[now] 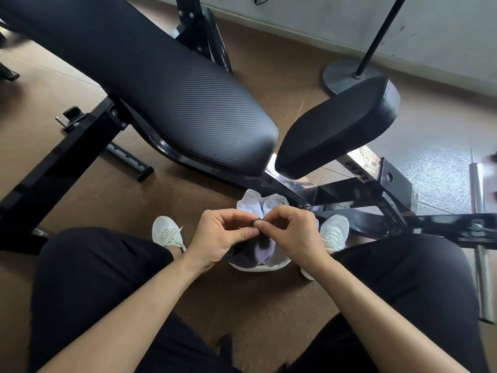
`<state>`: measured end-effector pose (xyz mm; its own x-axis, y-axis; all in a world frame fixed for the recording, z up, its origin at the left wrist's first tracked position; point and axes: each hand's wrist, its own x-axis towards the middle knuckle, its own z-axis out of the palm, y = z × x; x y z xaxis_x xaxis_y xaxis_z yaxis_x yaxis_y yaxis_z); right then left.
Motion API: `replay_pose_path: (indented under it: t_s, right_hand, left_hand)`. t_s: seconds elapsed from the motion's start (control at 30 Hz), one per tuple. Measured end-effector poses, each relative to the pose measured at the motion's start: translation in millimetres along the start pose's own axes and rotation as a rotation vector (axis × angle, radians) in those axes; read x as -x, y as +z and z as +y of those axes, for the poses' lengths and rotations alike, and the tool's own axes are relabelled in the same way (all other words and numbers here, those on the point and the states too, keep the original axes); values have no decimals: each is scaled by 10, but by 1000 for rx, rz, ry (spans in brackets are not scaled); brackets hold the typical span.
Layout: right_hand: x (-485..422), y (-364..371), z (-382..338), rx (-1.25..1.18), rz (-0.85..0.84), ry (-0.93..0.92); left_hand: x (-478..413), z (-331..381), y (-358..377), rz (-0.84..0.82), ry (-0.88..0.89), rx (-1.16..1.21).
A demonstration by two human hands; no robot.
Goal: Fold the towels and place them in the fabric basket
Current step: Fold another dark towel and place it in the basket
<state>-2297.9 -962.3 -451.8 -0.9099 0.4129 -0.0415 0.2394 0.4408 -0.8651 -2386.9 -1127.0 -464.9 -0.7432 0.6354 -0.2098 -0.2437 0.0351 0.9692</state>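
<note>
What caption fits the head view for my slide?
Seated person's left hand and right hand pinch a dark towel above the white fabric basket before a black weight bench.

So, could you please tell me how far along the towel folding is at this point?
Done: white rolled towels already sit in the fabric basket. In hand: the left hand and right hand pinch a dark towel above it. Left: folding that one and placing it inside; no other loose towels are in view.
</note>
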Motion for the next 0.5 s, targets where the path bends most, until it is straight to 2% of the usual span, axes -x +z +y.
replay_pose_path:
  t_s: [0.17,0.3,0.43,0.5]
  right_hand:
    - [-1,-67,36,-3,-154,-15]
    - [-14,-94,159,193,-233,-30]
    - [-39,-150,275,270,-243,-6]
    - [-41,-184,313,325,-338,9]
  left_hand:
    - [-24,7,-75,28,58,-83]
    - [-58,24,-182,90,58,-74]
    - [-75,34,-302,133,87,-69]
    - [-77,19,-372,150,81,-46]
